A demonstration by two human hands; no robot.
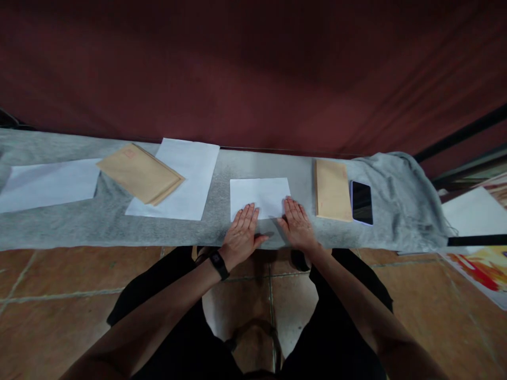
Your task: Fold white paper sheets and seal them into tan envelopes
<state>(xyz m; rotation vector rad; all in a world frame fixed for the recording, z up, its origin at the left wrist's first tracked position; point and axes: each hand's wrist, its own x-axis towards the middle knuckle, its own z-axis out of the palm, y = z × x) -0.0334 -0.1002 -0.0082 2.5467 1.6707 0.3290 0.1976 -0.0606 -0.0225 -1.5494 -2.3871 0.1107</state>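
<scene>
A folded white sheet of paper (259, 195) lies on the grey cloth-covered bench (214, 232) right in front of me. My left hand (242, 235) rests flat on its near left edge, fingers stretched out together. My right hand (298, 224) lies flat on the near right corner, fingers also extended. Neither hand grips anything. A black band sits on my left wrist.
A stack of tan envelopes (140, 173) lies on a white sheet (176, 179) at left, with another white sheet (47, 184) farther left. A tan envelope (332, 190) and a dark phone (362, 202) lie at right. A dark red curtain hangs behind; tiled floor below.
</scene>
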